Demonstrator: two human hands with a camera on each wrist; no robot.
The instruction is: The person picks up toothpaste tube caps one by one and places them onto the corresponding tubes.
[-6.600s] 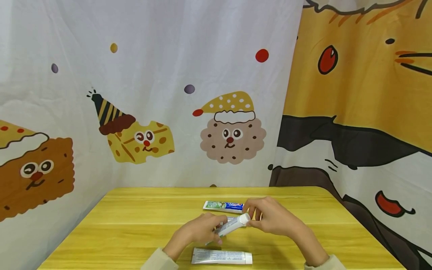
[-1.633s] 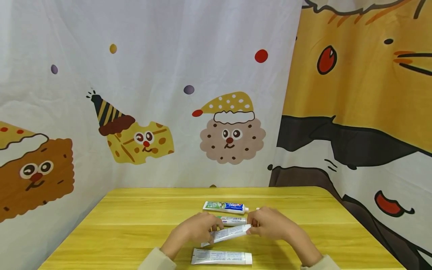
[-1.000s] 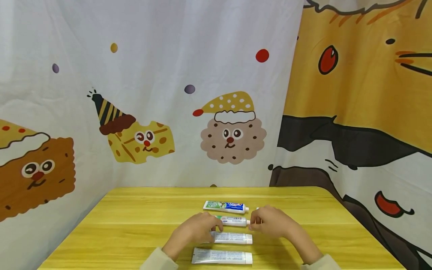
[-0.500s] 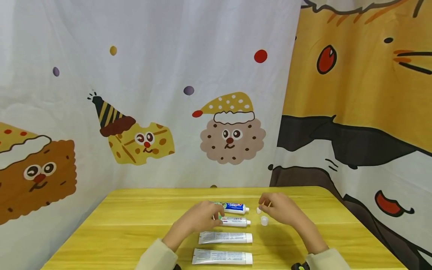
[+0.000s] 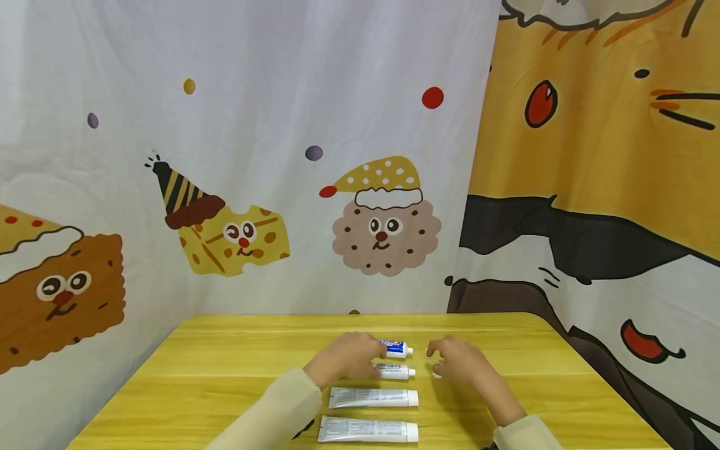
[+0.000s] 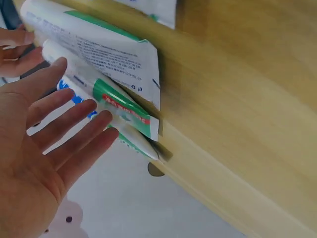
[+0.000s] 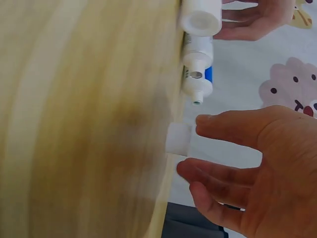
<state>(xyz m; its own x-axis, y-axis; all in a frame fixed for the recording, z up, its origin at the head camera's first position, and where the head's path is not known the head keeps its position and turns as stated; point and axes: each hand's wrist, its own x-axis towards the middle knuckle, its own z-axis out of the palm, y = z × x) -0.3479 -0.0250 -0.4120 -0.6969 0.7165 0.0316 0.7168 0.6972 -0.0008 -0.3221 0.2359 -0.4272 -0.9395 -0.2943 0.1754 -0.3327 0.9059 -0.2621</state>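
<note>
Several toothpaste tubes lie in a row on the table. My left hand [image 5: 351, 356], fingers spread and straight in the left wrist view, hovers over the blue-and-green tube [image 5: 395, 349] and the slim white tube [image 5: 394, 371], hiding their tail ends. Both those tubes show bare nozzles. Two wider white tubes, the third one [image 5: 371, 397] and the nearest one [image 5: 365, 430], have caps on. My right hand [image 5: 464, 362] is by two loose white caps. In the right wrist view, its thumb and fingers stand apart beside one white cap [image 7: 178, 139], with no grip on it visible.
The yellow wood-grain table [image 5: 225, 387] ends at a back edge against a printed curtain [image 5: 253, 125]. Its right side meets another curtain with a large cartoon animal [image 5: 590, 156].
The white tube once held in both hands was laid down in the row. Since then, both hands have moved farther back, the left over the far tubes, the right to the loose caps.
</note>
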